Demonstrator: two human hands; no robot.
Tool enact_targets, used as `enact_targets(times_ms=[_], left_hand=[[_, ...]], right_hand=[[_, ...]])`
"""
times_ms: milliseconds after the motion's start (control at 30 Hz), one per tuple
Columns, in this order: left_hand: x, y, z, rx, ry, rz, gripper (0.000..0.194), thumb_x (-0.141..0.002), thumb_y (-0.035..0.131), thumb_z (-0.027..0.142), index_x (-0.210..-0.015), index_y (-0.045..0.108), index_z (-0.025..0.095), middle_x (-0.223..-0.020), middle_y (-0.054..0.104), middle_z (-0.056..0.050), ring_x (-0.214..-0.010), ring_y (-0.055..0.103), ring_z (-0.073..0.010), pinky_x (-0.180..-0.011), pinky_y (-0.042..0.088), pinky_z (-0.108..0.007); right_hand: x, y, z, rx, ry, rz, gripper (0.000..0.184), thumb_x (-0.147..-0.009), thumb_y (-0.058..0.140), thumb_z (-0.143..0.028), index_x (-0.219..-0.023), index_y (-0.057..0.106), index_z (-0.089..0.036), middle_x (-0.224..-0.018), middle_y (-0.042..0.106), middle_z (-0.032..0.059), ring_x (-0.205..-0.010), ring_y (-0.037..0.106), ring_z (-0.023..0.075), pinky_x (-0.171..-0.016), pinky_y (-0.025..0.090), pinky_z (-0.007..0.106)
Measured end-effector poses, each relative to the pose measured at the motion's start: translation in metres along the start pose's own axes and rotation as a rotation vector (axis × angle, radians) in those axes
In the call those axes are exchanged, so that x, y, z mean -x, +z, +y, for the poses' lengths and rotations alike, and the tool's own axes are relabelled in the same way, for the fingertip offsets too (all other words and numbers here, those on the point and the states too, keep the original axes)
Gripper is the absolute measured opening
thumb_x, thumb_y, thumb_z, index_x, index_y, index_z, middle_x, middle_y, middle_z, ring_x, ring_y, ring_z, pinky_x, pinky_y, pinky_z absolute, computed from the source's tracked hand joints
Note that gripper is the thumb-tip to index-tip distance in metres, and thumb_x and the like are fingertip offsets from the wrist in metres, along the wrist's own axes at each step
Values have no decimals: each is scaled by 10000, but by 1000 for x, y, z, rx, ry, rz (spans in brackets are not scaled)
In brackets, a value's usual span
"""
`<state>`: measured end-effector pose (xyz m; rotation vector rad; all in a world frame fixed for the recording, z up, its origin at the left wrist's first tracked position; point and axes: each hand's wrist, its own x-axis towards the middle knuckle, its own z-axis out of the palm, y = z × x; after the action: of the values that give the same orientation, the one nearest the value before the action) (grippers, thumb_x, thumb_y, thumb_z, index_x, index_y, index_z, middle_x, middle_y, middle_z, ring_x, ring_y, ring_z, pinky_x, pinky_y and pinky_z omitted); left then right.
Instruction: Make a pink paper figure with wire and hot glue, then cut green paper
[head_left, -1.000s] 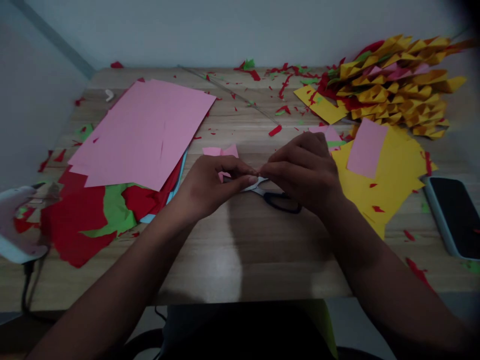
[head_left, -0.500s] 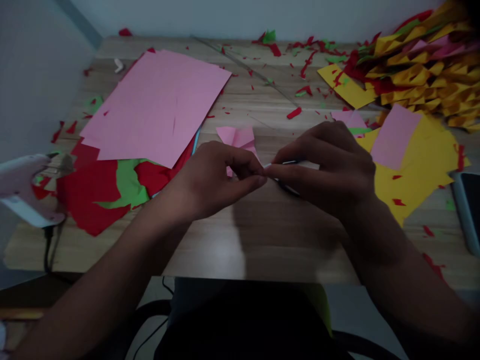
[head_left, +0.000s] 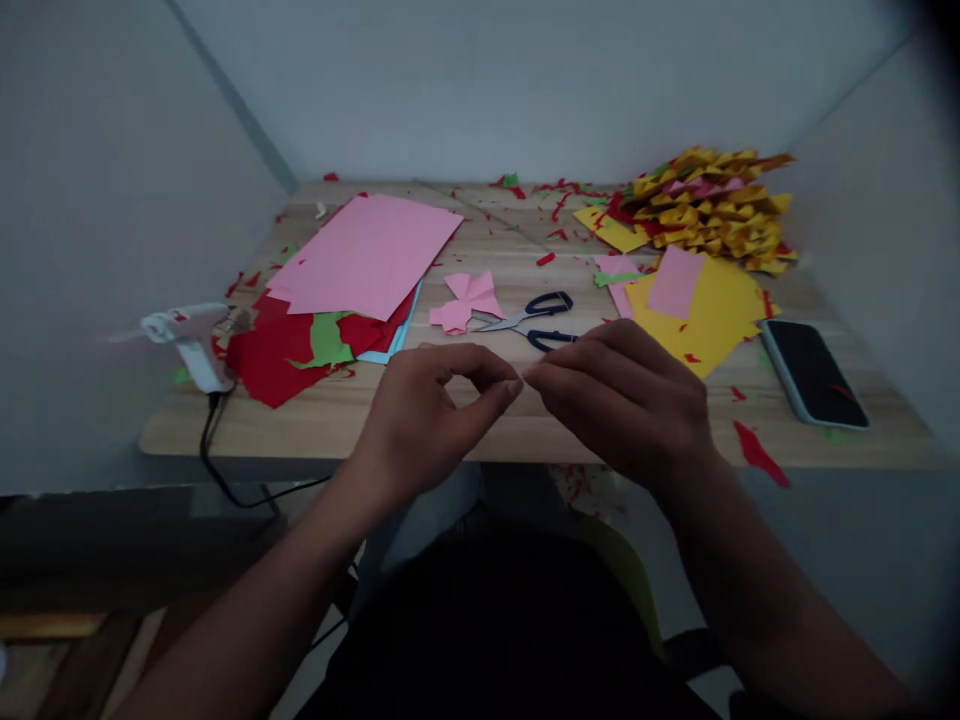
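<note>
My left hand (head_left: 442, 415) is raised over the front edge of the table, thumb and forefinger pinched together. Opposite it, my right hand (head_left: 630, 405) is pinched too, its fingertips almost meeting the left ones. Whatever lies between the fingertips is too small to make out. Just beyond them, scissors (head_left: 517, 322) with dark handles lie open on the table, a handle partly behind my right hand. Their blades reach over a cut and creased piece of pink paper (head_left: 469, 300).
Pink sheets (head_left: 375, 250) lie on red paper (head_left: 270, 360) at the left, beside a white glue gun (head_left: 199, 350) with a cord. To the right are yellow paper (head_left: 705, 310), a phone (head_left: 814, 372) and a folded yellow paper piece (head_left: 712, 210). Red and green scraps litter the table.
The view has pulled back and tilted up, so more wall shows. My hands have moved nearer the table's front edge, uncovering the scissors and the cut pink paper. Both stay pinched.
</note>
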<state>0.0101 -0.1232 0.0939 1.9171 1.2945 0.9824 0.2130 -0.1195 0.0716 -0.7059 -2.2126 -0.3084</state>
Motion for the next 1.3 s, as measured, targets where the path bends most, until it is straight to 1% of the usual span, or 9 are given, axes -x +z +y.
enact_targets(times_ms=[100, 267, 400, 533, 667, 833, 933, 1133, 1300], left_hand=[[22, 11, 13, 100, 7, 116, 83, -802, 709, 233, -722, 719, 212, -697, 733, 13, -651, 639, -146, -656, 495, -274], [53, 30, 26, 265, 35, 240, 77, -795, 725, 237, -724, 723, 210, -723, 732, 7, -697, 630, -145, -717, 470, -289], [74, 43, 26, 561, 11, 297, 95, -789, 748, 296, -781, 729, 204, -748, 714, 0, -723, 625, -142, -743, 480, -279], [88, 53, 31, 729, 1, 315, 153, -767, 773, 332, -758, 710, 193, -726, 688, -3, -708, 616, -137, -734, 497, -262], [96, 61, 41, 881, 85, 365, 147, -761, 763, 325, -761, 700, 192, -756, 684, -1, -736, 612, -127, -781, 504, -259], [105, 58, 49, 1024, 67, 393, 127, -739, 780, 281, -734, 698, 185, -711, 643, 17, -689, 572, -99, -733, 485, -222], [109, 54, 51, 1104, 36, 402, 139, -716, 808, 267, -738, 703, 178, -701, 645, 19, -671, 573, -90, -714, 479, -211], [110, 52, 55, 1083, 65, 413, 157, -736, 813, 292, -773, 714, 176, -674, 654, 12, -638, 576, -97, -711, 487, -231], [110, 52, 55, 1105, 45, 380, 173, -734, 822, 301, -769, 716, 167, -681, 643, 16, -641, 556, -87, -685, 463, -215]], right_hand=[[5, -5, -25, 66, 63, 110, 124, -882, 680, -118, -969, 667, -205, -825, 733, 30, -774, 623, 175, -736, 540, 328], [15, -8, -73, 93, 252, 416, 127, -878, 670, -96, -921, 660, -215, -790, 753, 25, -736, 671, 168, -720, 537, 320], [20, -13, -103, 109, 368, 511, 132, -887, 647, -100, -890, 679, -228, -834, 778, 26, -765, 697, 179, -726, 533, 333], [21, -21, -119, 47, 377, 518, 140, -890, 620, -103, -867, 683, -225, -779, 755, 21, -725, 679, 177, -700, 527, 330], [22, -30, -129, 99, 312, 526, 121, -893, 629, -130, -875, 702, -225, -786, 760, 31, -735, 688, 186, -700, 529, 328], [25, -40, -142, 78, 275, 381, 203, -899, 602, -92, -1012, 730, -202, -893, 781, 64, -817, 700, 204, -758, 533, 349], [27, -41, -144, 72, 270, 341, 253, -913, 593, -94, -1093, 731, -206, -875, 774, 63, -786, 683, 205, -732, 525, 353], [28, -39, -140, -12, 286, 385, 227, -909, 606, -83, -1043, 730, -218, -906, 780, 52, -829, 691, 197, -775, 534, 350], [30, -40, -142, -50, 319, 409, 161, -897, 624, -97, -974, 728, -193, -832, 752, 45, -751, 668, 179, -705, 524, 320]])
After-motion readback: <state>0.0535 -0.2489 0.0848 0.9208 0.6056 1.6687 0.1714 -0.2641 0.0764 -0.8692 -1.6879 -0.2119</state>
